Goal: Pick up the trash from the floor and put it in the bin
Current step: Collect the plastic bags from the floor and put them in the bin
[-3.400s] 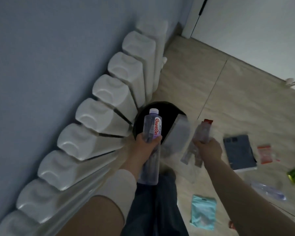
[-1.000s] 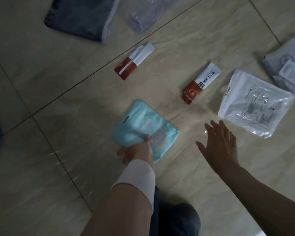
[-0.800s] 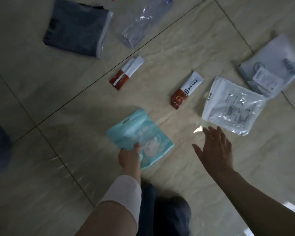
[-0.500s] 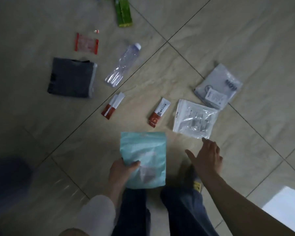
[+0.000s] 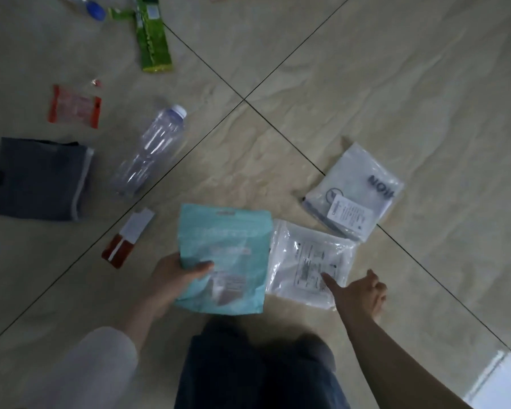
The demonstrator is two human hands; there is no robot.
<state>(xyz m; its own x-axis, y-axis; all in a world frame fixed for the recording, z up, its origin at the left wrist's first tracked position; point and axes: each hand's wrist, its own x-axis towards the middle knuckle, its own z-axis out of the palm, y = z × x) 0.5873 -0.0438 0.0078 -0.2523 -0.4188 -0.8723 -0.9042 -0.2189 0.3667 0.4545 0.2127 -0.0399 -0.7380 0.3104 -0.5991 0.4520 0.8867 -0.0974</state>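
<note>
- The tiled floor (image 5: 366,84) fills the view, with pale stone-look tiles and dark grout lines crossing it.
- One dark grey folded item (image 5: 36,178) lies flat at the left.
- One teal pouch (image 5: 224,249) is off the floor in your left hand (image 5: 171,278), thumb across its front and fingers behind, pinching its lower left corner.
- Two clear plastic bags lie at the right: the nearer printed bag (image 5: 307,261) just beside the teal pouch, and the grey lettered bag (image 5: 354,193) touching its far corner.
- One clear empty bottle (image 5: 151,152) with a white cap lies on its side.
- One green wrapper (image 5: 151,33) lies at the top.
- Two red items: a red-edged clear wrapper (image 5: 74,106) and a red-and-white sachet (image 5: 127,237).
- Your right hand (image 5: 357,293) has its thumb stretched onto the printed bag's near edge; whether the fingers grip it, you cannot tell.
</note>
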